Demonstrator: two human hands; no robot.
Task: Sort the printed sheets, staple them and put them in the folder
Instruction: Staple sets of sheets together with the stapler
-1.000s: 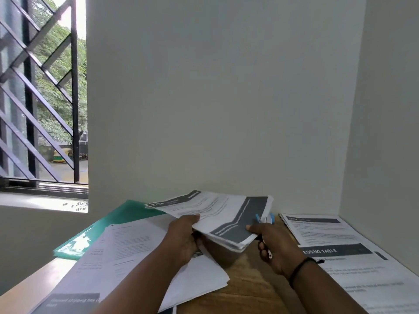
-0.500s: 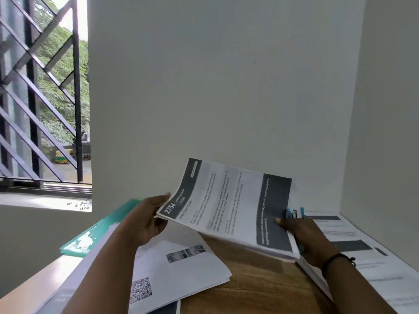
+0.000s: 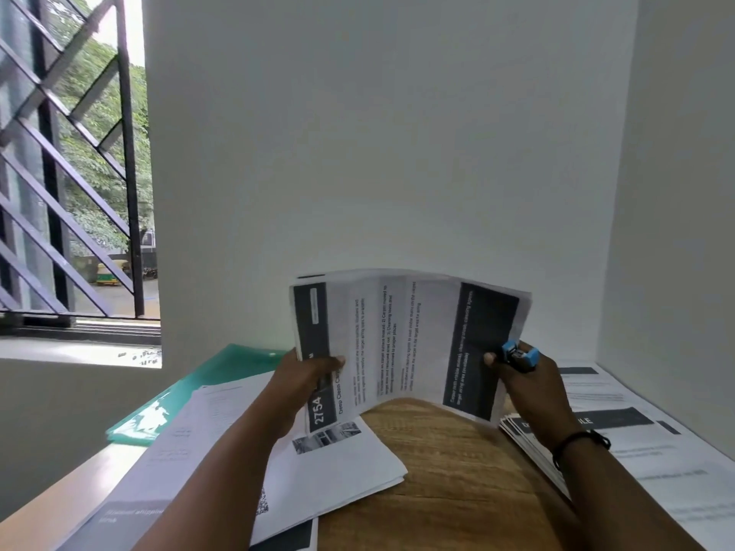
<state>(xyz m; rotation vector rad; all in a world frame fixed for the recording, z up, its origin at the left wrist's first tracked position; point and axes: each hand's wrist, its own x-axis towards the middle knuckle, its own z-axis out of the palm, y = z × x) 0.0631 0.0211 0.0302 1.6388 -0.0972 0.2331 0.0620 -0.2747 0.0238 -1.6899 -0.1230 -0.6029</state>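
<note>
Surface: a wooden desk, grain visible in its bare middle strip, set into a corner of plain white walls. Far left, a window with a dark diagonal grille; trees and a road show beyond it.

Left of the desk: a loose pile of printed sheets, fanned and overlapping, one with a small photo and a QR code. Behind the pile, at the far left edge, a green folder lying flat, partly covered by the pile.

Right of the desk: a second stack of printed sheets with dark heading bars, reaching to the right wall.

Held item: a set of sheets headed "2754", raised upright above the desk between both hands and bowed in the middle (long side running left to right). The left hand grips its left edge, thumb curled over the front. The right hand pinches the right edge with its thumb on the dark band, and also holds a small blue stapler against its fingers. A black band sits on the right wrist.

Change from half a second earlier: the held set has swung from a shallow tilt to nearly upright and now faces the camera; both hands have drawn closer together, and the set bends where it lay flat before.
</note>
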